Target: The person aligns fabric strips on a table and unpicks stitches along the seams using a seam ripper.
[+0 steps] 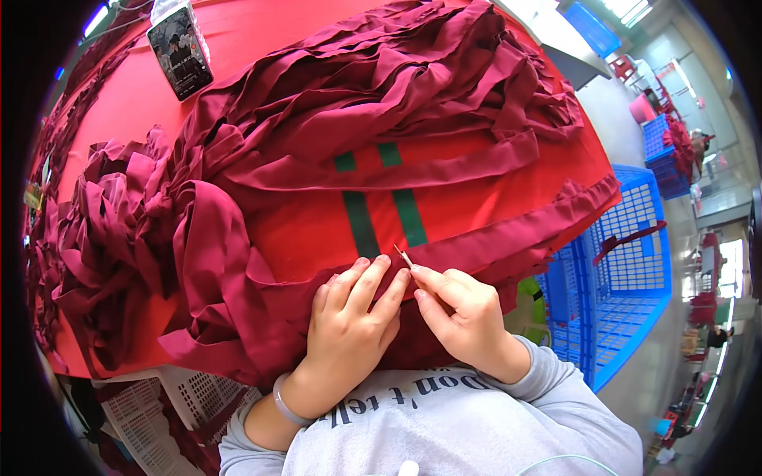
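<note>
Maroon fabric strips (508, 238) lie along the near edge of a red-covered table (468, 210). My left hand (349, 321) rests on the strip at the edge, its fingers stretched out and slightly apart. Just to its right, my right hand (464, 317) pinches a thin, pale tool (407, 259) with a fine point. The tool's tip is over the upper edge of the strip, close to my left index finger. I cannot make out the tool's exact kind. Two dark green tape lines (361, 222) run across the red cover just beyond my hands.
A large heap of maroon strips (381, 87) covers the far side, with another bunched pile (119, 214) at left. A phone (181, 51) stands at the back left. Blue plastic crates (627, 274) stand right of the table, a white crate (143, 420) below left.
</note>
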### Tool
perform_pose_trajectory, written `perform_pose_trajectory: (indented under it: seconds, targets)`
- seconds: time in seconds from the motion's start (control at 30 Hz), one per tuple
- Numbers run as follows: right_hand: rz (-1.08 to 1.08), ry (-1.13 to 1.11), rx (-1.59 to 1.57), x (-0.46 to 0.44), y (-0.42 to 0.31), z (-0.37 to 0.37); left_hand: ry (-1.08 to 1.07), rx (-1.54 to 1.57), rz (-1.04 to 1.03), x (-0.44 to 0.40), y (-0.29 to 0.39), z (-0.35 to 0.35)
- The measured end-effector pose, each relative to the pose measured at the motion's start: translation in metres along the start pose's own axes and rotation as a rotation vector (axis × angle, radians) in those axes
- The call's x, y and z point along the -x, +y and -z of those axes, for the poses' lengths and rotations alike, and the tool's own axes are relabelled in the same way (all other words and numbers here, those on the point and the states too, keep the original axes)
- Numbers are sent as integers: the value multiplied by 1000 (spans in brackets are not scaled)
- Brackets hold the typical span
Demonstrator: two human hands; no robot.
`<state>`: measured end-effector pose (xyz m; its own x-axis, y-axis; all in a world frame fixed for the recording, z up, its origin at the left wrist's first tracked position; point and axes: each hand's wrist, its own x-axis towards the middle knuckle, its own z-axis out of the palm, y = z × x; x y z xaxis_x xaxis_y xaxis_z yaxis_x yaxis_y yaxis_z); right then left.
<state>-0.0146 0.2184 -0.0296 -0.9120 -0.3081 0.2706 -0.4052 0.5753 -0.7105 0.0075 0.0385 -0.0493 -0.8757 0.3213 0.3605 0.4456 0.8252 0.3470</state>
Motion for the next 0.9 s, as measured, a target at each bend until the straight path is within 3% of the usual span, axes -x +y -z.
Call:
perform_pose_trajectory:
  seconds: [0.1,0.13,0.2,0.33,0.4,0.57,0.73,0.8,0.9]
  targets:
    - [24,130,-202,1,9,-7,-7,-3,0,0,0,1]
    - [67,224,-38,-4,7,0,-11,-5,-3,1,-1,2]
    - [-36,353,-170,-9,11,9,1,-20,0,1,0,1]
    - [20,-83,73,-8,-8,33,20,-28,3,1,1,-1]
    - [56,-169,217,-3,-11,33,21,-21,-6,0,1,-1]
    - [93,-135,313,-8,-12,18,8,-23,-6,1,0,-1]
    - [77,175,188,-13,-3,12,4,-21,-11,0,0,1]
    - [1,52,156,-12,-6,24,7,-25,-7,0,1,1]
    - [53,-114,235,-6,-13,33,8,-22,-11,0,0,0]
